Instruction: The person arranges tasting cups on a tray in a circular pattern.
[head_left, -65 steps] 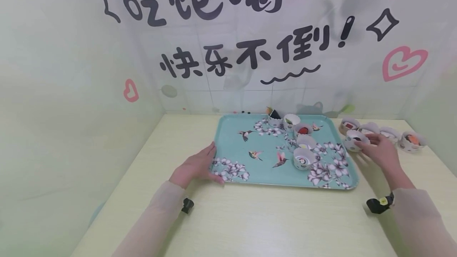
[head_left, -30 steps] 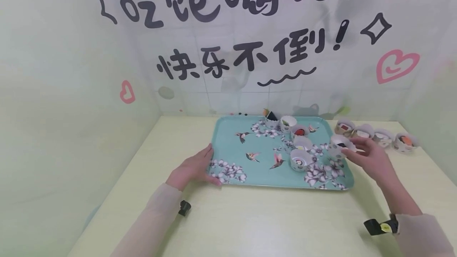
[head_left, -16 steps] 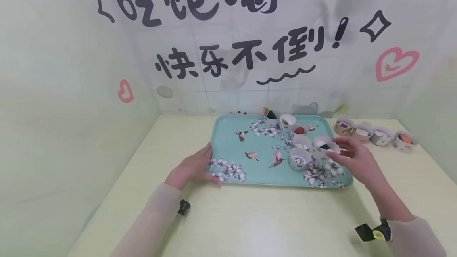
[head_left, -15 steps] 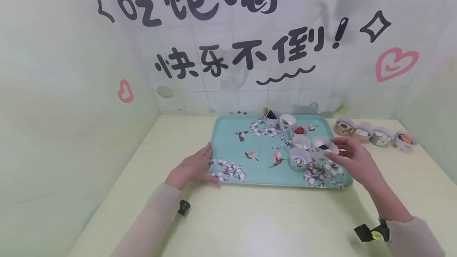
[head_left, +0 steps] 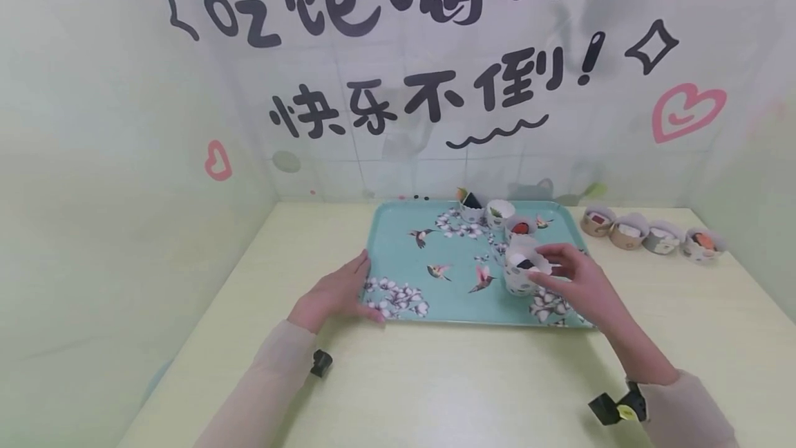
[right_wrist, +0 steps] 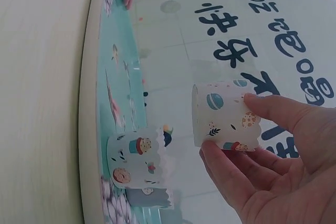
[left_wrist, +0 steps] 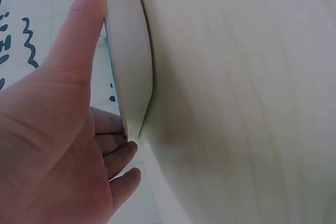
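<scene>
My right hand (head_left: 584,289) pinches a white paper baking cup (right_wrist: 226,114) with printed cupcakes and a scalloped rim, thumb on one side and fingers on the other. Something black and white lies inside it. The right wrist view shows this cup raised above another printed cup (right_wrist: 134,161) on the turquoise tray (head_left: 404,227); in the head view it overlaps the cups below. My left hand (head_left: 332,292) rests at the tray's front left corner, its thumb along the front edge and its fingers along the left side. Bird and flower patterns cover the tray.
Farther back on the tray stand a cup with a black wedge (head_left: 471,209), a cup with greenery (head_left: 499,214) and a cup with red food (head_left: 519,229). Several filled cups (head_left: 628,232) line the table right of the tray. Walls (head_left: 385,137) close in the table.
My right hand has picked up the cup from beside the tray's right edge and carried it left over the tray, now above the front cups. The left hand has stayed at the tray corner.
</scene>
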{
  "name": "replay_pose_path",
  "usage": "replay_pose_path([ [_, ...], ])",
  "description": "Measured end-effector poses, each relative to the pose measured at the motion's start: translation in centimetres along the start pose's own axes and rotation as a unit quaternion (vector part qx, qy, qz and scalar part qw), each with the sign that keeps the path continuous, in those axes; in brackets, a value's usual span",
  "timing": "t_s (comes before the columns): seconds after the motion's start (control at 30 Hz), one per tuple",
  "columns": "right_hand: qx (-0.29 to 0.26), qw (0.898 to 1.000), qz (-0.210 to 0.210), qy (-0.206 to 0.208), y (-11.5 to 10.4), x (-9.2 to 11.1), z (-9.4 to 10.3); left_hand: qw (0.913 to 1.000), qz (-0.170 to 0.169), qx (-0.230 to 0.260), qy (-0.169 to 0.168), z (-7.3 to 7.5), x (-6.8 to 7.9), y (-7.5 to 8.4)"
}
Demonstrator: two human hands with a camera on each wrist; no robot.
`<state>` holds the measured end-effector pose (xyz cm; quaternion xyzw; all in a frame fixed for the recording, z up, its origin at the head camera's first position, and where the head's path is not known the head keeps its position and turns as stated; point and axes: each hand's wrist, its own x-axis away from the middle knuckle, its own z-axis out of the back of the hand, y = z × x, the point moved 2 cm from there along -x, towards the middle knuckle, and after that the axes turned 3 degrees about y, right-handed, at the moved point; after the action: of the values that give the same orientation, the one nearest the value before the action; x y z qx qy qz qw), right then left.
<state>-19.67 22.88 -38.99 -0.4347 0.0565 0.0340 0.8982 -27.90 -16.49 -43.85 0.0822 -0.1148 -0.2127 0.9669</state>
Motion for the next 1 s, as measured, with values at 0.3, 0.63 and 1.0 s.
replay_pose_path([
  [0.3, -0.026, 1.0, -0.003, -0.009, -0.5, -0.1, -2.2, 1.0, -0.001, -0.002, -0.005, 0.0, -0.1, 0.2],
  [0.63, -0.042, 0.999, -0.009, -0.02, -0.8, -0.2, -4.1, 1.0, 0.005, -0.002, -0.006, 0.0, -0.1, 0.2],
  [1.0, -0.018, 0.999, 0.021, -0.019, -0.9, -0.2, -6.0, 1.0, 0.004, -0.003, -0.008, -0.1, -0.2, 0.1],
])
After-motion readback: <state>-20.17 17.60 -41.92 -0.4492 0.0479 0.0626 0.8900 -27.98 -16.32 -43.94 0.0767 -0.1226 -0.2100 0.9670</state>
